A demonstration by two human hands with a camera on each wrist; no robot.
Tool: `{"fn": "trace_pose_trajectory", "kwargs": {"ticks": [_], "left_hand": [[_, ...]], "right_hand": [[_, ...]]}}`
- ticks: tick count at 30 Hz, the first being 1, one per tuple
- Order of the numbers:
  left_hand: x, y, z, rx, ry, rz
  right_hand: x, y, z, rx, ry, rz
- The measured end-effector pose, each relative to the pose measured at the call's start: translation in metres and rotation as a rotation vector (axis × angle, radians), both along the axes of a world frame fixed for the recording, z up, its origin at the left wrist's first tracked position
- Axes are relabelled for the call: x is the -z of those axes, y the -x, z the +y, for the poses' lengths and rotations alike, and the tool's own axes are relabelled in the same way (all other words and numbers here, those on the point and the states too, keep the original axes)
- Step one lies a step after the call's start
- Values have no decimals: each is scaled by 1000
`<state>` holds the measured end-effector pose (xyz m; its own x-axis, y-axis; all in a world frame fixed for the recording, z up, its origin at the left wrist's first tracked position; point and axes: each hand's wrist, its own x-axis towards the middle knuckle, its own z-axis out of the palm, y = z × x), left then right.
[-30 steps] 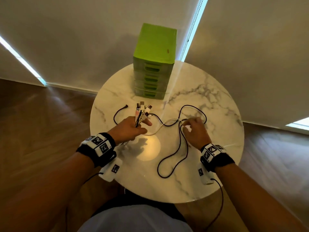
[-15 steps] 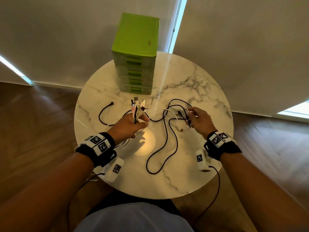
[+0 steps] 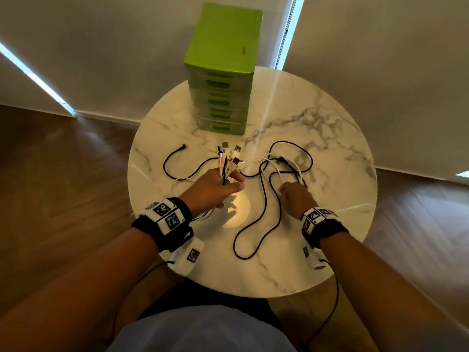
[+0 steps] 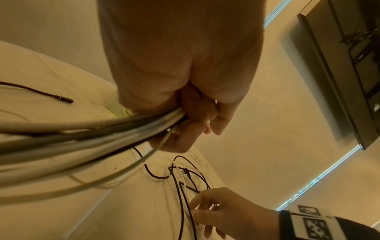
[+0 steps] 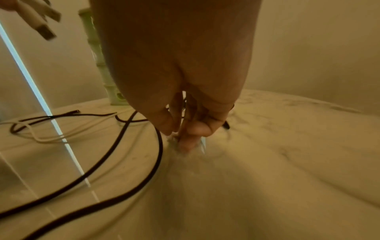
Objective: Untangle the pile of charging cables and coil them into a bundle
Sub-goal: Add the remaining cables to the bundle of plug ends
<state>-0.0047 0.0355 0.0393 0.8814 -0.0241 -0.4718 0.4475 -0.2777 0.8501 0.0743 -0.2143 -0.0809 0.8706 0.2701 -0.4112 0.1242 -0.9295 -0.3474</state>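
Several black and white charging cables lie tangled on the round marble table [image 3: 330,250]. My left hand [image 3: 218,186] grips a bundle of cable ends [image 4: 102,133], and their USB plugs [image 3: 228,158] stick up past the fingers. A long black cable [image 3: 264,212] loops toward me between the hands. White cable strands [image 3: 286,168] and a black loop lie beyond my right hand [image 3: 294,196]. Its fingertips [image 5: 185,134] point down at the tabletop and pinch thin cable strands there. A free black cable end [image 3: 182,147] lies at the left.
A green plastic drawer unit [image 3: 223,72] stands at the back of the table, just behind the plugs. Pale blinds hang behind it. The table's near edge is at my lap, with wooden floor on both sides.
My right hand has come down from the raised tangle, a little nearer to me, and its fingertips now touch the tabletop. The black loop has shifted. My left hand still holds the bundle.
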Motion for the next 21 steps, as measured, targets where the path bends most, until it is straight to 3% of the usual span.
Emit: {"fn": "trace_pose_trajectory", "kwargs": {"ticks": [8,10,15,18,21], "left_hand": [[4,3,3,-43,-9,-23],[4,1,2,-39,-10,-30],[-1,-7,-7,-83,17,-58],[-5,-13,-12,-130,83,-81],[-11,-16,-14,-182,163,-117]], "right_hand": [[9,-6,1,6,74,36],[-9,-14,-6,33,-58,-19],[-91,-43,-21,130,-476,-439],[-135,-56,-18,73,-594,-626],[-158,-50,3,10,-719,-594]]}}
